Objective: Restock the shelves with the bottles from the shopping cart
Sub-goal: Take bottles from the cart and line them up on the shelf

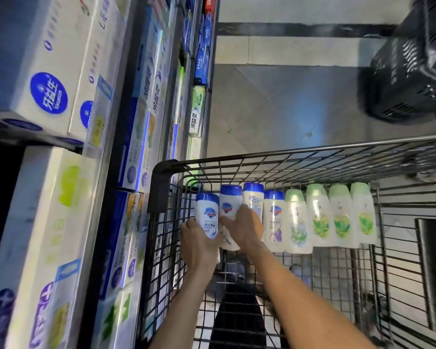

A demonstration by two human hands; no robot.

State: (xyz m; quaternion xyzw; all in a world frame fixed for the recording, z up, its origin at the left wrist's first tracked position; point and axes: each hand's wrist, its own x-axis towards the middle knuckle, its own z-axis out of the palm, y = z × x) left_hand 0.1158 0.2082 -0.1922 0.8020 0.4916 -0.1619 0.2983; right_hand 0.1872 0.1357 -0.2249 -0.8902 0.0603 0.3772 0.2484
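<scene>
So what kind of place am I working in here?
Most likely a shop aisle: shelves packed with boxed toothpaste, a wire cart holding a row of bottles, and stacked baskets.

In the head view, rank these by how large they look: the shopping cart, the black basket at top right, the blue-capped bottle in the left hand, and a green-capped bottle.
1. shopping cart
2. black basket
3. and 4. Blue-capped bottle in the left hand and green-capped bottle: they look alike, so unranked.
</scene>
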